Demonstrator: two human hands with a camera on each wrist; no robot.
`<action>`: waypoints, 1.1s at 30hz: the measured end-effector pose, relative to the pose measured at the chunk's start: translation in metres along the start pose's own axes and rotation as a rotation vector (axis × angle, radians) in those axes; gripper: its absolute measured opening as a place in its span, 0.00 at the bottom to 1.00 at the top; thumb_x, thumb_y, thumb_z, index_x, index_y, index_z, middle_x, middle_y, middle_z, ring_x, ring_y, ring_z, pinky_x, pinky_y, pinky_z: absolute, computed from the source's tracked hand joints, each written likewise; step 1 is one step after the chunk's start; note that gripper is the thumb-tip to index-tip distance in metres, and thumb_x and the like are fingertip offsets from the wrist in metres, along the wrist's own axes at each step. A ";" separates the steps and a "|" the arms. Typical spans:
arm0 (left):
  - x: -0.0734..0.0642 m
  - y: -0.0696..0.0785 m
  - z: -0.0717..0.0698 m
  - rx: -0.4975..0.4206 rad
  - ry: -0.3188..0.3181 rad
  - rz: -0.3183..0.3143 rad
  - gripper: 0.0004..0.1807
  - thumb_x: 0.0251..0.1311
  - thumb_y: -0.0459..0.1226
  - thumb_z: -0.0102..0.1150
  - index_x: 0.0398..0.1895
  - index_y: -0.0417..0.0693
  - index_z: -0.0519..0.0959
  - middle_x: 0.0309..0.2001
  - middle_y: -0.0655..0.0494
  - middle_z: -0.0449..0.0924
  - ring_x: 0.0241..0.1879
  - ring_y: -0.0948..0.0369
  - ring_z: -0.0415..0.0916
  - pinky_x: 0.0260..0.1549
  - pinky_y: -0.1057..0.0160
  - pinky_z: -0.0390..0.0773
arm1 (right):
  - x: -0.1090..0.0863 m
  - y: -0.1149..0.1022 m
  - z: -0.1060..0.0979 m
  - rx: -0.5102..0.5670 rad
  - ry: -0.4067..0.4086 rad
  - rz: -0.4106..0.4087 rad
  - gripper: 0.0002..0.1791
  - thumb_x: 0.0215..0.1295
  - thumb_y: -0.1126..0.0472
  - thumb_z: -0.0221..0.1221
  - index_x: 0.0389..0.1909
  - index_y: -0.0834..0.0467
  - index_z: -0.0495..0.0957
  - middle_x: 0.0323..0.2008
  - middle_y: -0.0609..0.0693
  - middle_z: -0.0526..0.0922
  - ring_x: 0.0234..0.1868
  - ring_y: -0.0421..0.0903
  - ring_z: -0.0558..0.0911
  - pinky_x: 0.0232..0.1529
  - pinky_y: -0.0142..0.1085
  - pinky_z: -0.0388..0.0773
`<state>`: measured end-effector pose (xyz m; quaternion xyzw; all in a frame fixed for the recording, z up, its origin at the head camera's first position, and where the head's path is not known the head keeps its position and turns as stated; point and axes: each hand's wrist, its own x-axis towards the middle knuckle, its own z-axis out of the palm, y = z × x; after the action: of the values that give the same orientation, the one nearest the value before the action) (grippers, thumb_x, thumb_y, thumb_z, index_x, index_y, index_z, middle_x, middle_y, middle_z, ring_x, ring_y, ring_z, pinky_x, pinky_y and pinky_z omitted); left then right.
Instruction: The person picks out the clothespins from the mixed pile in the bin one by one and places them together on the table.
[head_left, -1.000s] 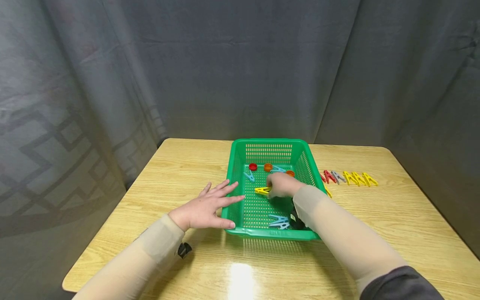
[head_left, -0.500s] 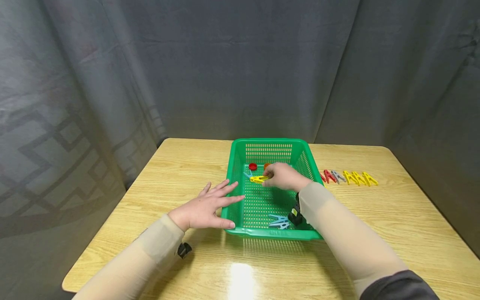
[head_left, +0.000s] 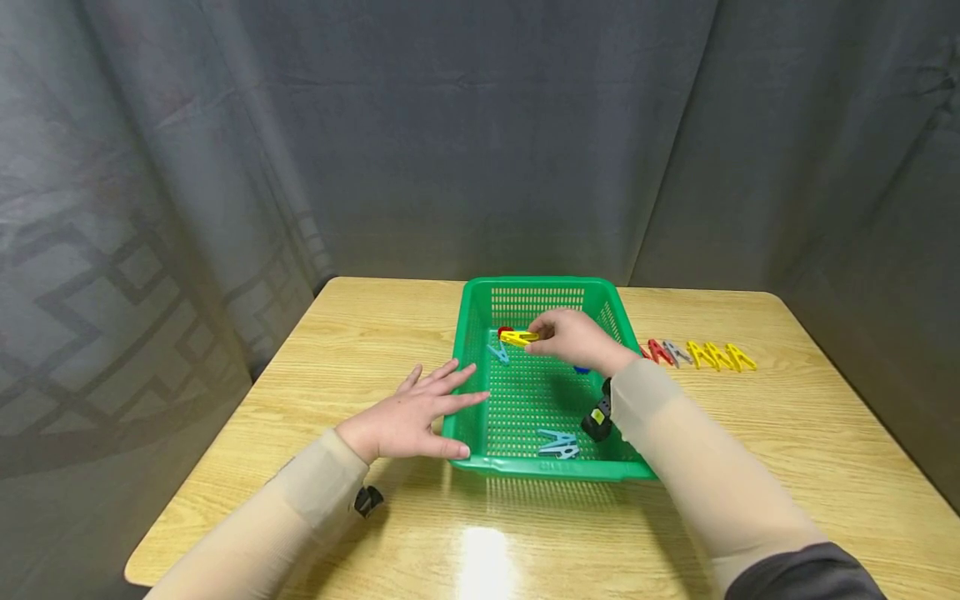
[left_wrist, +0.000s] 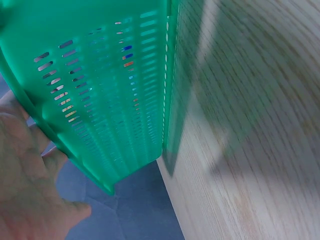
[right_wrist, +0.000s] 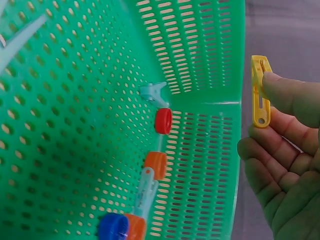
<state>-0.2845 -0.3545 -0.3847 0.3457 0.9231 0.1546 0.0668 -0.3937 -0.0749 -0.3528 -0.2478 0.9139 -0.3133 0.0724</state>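
Observation:
My right hand [head_left: 573, 340] pinches a yellow clothespin [right_wrist: 260, 91] between thumb and fingers, above the far part of the green basket [head_left: 555, 467]. With fingers spread, my left hand [head_left: 412, 414] rests at the basket's left rim. Inside the basket lie a light blue clothespin [head_left: 499, 353] toward the left and several more light blue clothespins [head_left: 558, 444] near the front wall. The right wrist view shows a red bottle cap [right_wrist: 163, 121], an orange cap [right_wrist: 156, 165], a blue cap [right_wrist: 113, 227] and another light blue clothespin [right_wrist: 145, 191] between them. My right hand hides most of these in the head view.
On the wooden table [head_left: 375, 333], right of the basket, a row holds red clothespins [head_left: 660, 352], a grey clothespin [head_left: 677, 353] and yellow clothespins [head_left: 718, 357]. Grey curtains [head_left: 480, 167] hang around the table's back and sides.
My right hand has lifted the yellow clothespin from the middle of the basket and carried it up toward the far side. My left hand has stayed in place.

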 end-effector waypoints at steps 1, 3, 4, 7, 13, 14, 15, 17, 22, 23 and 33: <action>0.000 0.000 0.000 0.001 0.000 0.000 0.41 0.57 0.63 0.56 0.74 0.69 0.57 0.77 0.65 0.35 0.75 0.59 0.28 0.65 0.35 0.33 | -0.001 0.000 -0.002 0.000 0.003 -0.004 0.17 0.61 0.55 0.65 0.48 0.60 0.81 0.40 0.51 0.82 0.40 0.47 0.79 0.41 0.42 0.77; 0.000 0.000 0.000 0.002 -0.001 -0.001 0.41 0.57 0.63 0.56 0.74 0.69 0.57 0.77 0.66 0.35 0.75 0.59 0.28 0.65 0.35 0.32 | -0.002 -0.001 -0.005 0.007 0.008 -0.005 0.16 0.61 0.56 0.65 0.47 0.60 0.81 0.40 0.51 0.82 0.39 0.48 0.78 0.41 0.42 0.77; 0.000 0.001 0.000 0.003 0.000 0.000 0.41 0.57 0.64 0.56 0.74 0.69 0.57 0.77 0.65 0.35 0.75 0.59 0.28 0.65 0.35 0.32 | -0.003 -0.001 -0.007 0.010 0.012 -0.004 0.16 0.61 0.56 0.65 0.46 0.59 0.81 0.40 0.51 0.82 0.39 0.48 0.78 0.41 0.42 0.77; 0.000 0.001 0.000 0.010 0.000 0.000 0.42 0.56 0.67 0.52 0.74 0.70 0.57 0.77 0.65 0.35 0.75 0.59 0.28 0.65 0.35 0.33 | -0.005 -0.002 -0.012 0.011 0.016 0.003 0.15 0.61 0.55 0.65 0.46 0.59 0.81 0.40 0.50 0.81 0.39 0.48 0.78 0.40 0.42 0.77; 0.000 0.001 -0.001 0.023 -0.002 0.004 0.44 0.54 0.72 0.45 0.74 0.70 0.56 0.77 0.65 0.34 0.75 0.58 0.28 0.65 0.35 0.34 | -0.010 -0.006 -0.023 -0.008 0.025 0.028 0.17 0.60 0.54 0.66 0.48 0.58 0.80 0.42 0.50 0.81 0.40 0.49 0.78 0.41 0.43 0.77; 0.000 0.001 -0.001 0.026 -0.001 0.005 0.44 0.55 0.72 0.45 0.74 0.70 0.56 0.77 0.65 0.34 0.75 0.58 0.28 0.65 0.35 0.34 | -0.010 -0.007 -0.025 -0.017 0.032 0.028 0.18 0.60 0.53 0.66 0.48 0.58 0.80 0.43 0.51 0.81 0.41 0.48 0.78 0.43 0.42 0.76; 0.000 0.001 -0.001 0.029 -0.002 0.005 0.44 0.55 0.72 0.46 0.74 0.70 0.56 0.77 0.65 0.34 0.75 0.58 0.28 0.65 0.35 0.34 | -0.011 -0.008 -0.027 -0.020 0.037 0.029 0.18 0.60 0.53 0.66 0.48 0.58 0.80 0.43 0.51 0.81 0.42 0.48 0.78 0.43 0.43 0.77; 0.000 0.001 -0.001 0.030 -0.002 0.003 0.43 0.56 0.70 0.49 0.74 0.70 0.56 0.77 0.65 0.34 0.75 0.58 0.28 0.65 0.35 0.34 | -0.013 -0.009 -0.032 -0.022 0.049 0.027 0.19 0.60 0.53 0.66 0.49 0.58 0.80 0.44 0.51 0.81 0.42 0.49 0.78 0.44 0.44 0.77; 0.000 0.001 -0.001 0.018 -0.004 -0.003 0.41 0.57 0.62 0.57 0.74 0.69 0.57 0.77 0.64 0.35 0.75 0.58 0.28 0.65 0.35 0.32 | -0.019 -0.008 -0.043 0.001 0.062 0.010 0.19 0.61 0.55 0.65 0.49 0.61 0.79 0.43 0.53 0.81 0.42 0.50 0.78 0.46 0.44 0.76; 0.000 0.002 -0.001 0.015 -0.003 -0.004 0.41 0.57 0.62 0.57 0.74 0.69 0.57 0.77 0.64 0.35 0.75 0.58 0.28 0.65 0.35 0.32 | -0.020 -0.008 -0.045 0.004 0.063 0.012 0.19 0.61 0.55 0.65 0.50 0.61 0.79 0.43 0.53 0.80 0.43 0.50 0.77 0.47 0.45 0.75; 0.001 0.001 0.000 0.013 -0.002 -0.005 0.42 0.57 0.64 0.55 0.74 0.69 0.57 0.77 0.65 0.34 0.75 0.59 0.27 0.66 0.36 0.31 | -0.044 -0.003 -0.066 -0.021 0.095 0.051 0.24 0.63 0.50 0.63 0.54 0.61 0.76 0.49 0.55 0.78 0.50 0.53 0.75 0.52 0.49 0.73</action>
<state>-0.2843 -0.3534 -0.3848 0.3441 0.9248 0.1482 0.0661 -0.3732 -0.0194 -0.2997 -0.2099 0.9257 -0.3129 0.0343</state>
